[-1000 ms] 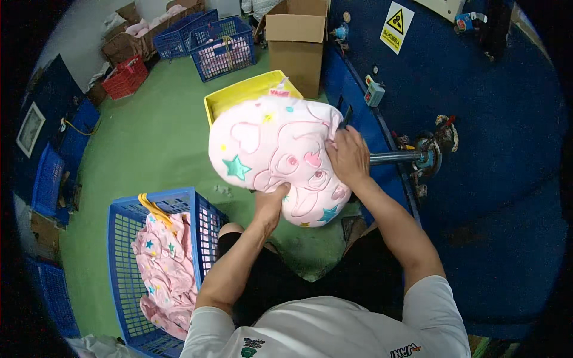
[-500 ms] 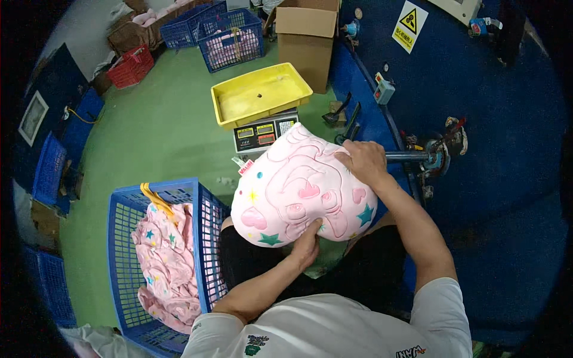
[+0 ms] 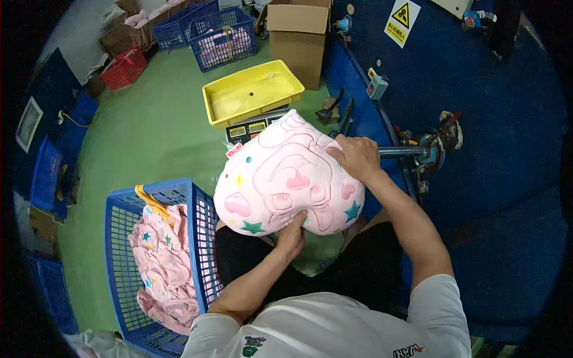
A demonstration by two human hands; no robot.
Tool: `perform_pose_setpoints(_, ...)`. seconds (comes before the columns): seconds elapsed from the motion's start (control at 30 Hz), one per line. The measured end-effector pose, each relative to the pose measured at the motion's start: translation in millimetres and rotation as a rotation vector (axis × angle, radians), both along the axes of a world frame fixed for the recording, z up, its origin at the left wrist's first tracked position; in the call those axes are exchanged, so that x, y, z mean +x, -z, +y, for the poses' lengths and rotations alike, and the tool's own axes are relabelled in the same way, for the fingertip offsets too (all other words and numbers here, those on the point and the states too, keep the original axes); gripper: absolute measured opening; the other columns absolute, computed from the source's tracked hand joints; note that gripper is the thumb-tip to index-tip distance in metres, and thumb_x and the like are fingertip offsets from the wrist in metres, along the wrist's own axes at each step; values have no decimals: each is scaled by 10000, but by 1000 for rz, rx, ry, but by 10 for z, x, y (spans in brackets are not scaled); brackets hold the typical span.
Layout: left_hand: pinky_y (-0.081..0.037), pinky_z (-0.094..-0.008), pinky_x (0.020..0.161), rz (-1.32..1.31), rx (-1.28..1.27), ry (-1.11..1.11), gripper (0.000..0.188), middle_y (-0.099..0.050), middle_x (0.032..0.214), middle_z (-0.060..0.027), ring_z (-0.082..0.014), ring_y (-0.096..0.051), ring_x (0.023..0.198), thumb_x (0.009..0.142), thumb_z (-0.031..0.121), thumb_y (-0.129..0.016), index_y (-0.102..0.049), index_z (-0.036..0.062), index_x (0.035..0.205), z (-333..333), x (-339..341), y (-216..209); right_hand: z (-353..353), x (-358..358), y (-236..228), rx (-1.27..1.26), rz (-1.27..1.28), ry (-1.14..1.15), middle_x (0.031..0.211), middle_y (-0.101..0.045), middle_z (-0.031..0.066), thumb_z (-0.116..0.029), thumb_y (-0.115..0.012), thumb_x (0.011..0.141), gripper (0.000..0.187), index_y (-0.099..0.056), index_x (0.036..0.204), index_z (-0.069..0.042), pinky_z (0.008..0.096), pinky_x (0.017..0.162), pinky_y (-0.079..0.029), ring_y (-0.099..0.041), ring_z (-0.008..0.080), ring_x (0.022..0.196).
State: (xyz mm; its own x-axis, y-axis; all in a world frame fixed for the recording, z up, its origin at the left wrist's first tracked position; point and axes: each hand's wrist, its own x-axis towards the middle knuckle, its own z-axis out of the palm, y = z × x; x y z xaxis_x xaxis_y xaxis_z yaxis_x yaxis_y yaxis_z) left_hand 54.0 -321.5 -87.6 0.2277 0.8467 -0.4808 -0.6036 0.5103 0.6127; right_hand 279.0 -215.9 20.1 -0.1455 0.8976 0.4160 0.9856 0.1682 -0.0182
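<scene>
A plump pink pillow [image 3: 268,161] with an embroidered upside-down face, stars and hearts lies above my lap. My left hand [image 3: 291,238] pinches its near edge, thumb on top and the other fingers underneath. At the pillow's right side my right hand [image 3: 361,158] is closed on the edge where a metal pipe [image 3: 401,152] meets it. How far the pipe reaches into the pillow is hidden by that hand. A small red-and-white tag sticks out at the pillow's left edge.
To my left stands a blue basket [image 3: 190,238] holding limp pink covers [image 3: 167,262]. Beyond the pillow a yellow tray [image 3: 250,110] rests on a scale [image 3: 237,130]. A tall cardboard box [image 3: 296,53] is behind it. The blue machine wall [image 3: 477,221] rises on my right.
The pillow and both hands appear slightly further left and up. The whole surroundings have also shifted a little left in view. Both hands keep their hold.
</scene>
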Motion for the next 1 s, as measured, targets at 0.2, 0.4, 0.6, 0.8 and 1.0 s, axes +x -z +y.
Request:
perform_pose_setpoints(0.2, -451, -318, 1060, 215, 134, -12, 502, -605, 1345, -164, -247, -586, 1196, 917, 74, -655, -525, -54, 1385, 398, -270, -126, 25, -35, 23, 12, 0, 47, 646, -666, 150, -513, -502, 991, 481, -611, 823, -75, 476, 545, -498, -634, 360, 541)
perform_pose_setpoints(0.4, -516, -294, 951, 368, 287, 10, 474, -641, 1279, -181, -249, -637, 1097, 901, 37, -621, -550, -66, 1359, 898, -475, -350, 43, -47, 95, 107, 34, 87, 623, -660, 155, -450, -505, 999, 443, -628, 816, -66, 470, 510, -486, -616, 364, 505)
perform_pose_setpoints(0.6, -550, -276, 866, 481, 448, 34, 454, -642, 1254, -206, -245, -649, 1059, 892, 21, -621, -556, -84, 1329, 1300, -596, -733, 53, -74, 103, 156, 72, 97, 608, -656, 155, -411, -517, 993, 418, -650, 803, -63, 465, 496, -481, -606, 365, 486)
perform_pose_setpoints(0.8, -574, -261, 751, 566, 497, 117, 437, -666, 1160, -219, -243, -680, 943, 889, 44, -626, -555, -110, 1292, 1647, -648, -879, 29, -54, 101, 115, 99, 82, 603, -656, 148, -396, -525, 987, 411, -664, 796, -60, 468, 499, -480, -605, 364, 486)
perform_pose_setpoints(1.0, -579, -254, 647, 664, 597, 141, 423, -676, 1078, -231, -234, -688, 826, 895, 76, -635, -553, -128, 1258, 1837, -756, -1085, 15, -59, 79, 83, 90, 45, 647, -667, 137, -409, -532, 980, 416, -659, 801, -55, 467, 528, -492, -622, 352, 530)
